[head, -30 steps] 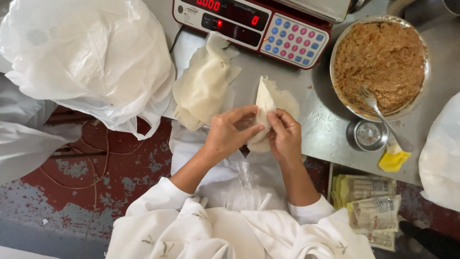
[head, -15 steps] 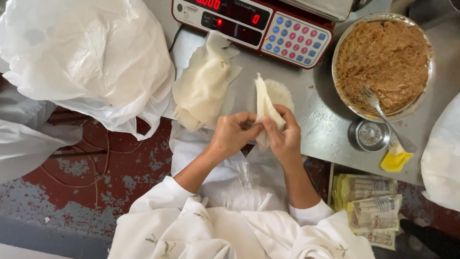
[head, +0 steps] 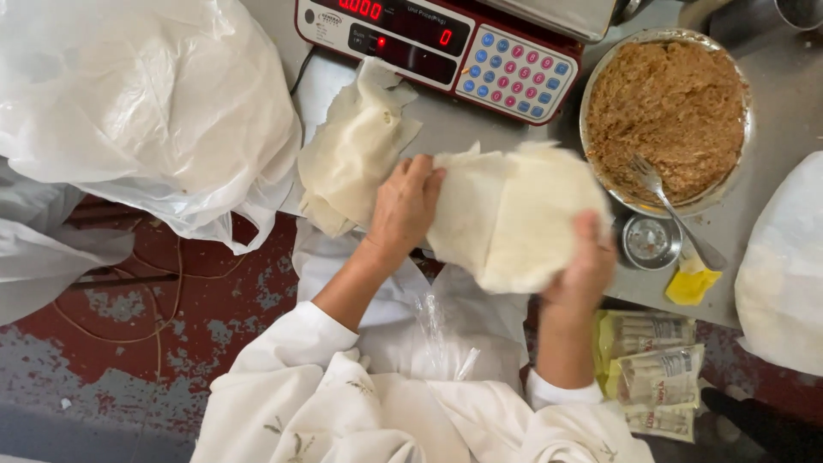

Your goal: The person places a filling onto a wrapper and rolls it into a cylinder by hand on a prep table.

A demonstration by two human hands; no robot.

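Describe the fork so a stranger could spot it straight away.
Find the red weighing scale at the top of the steel table; right of it sits a round metal bowl of brown minced filling. The fork leans over the bowl's near rim, tines in the filling. It is the only utensil, beside a small metal cup.

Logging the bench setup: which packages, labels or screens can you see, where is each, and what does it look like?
Scale: top centre, red and white; dark screen with red digits, blue and pink keypad.
Packets: lower right by the right hand, flat sachets, yellow-green and clear, printed labels.
Plastic bag: upper left, large, white, crumpled.
Second bag: right edge, white.
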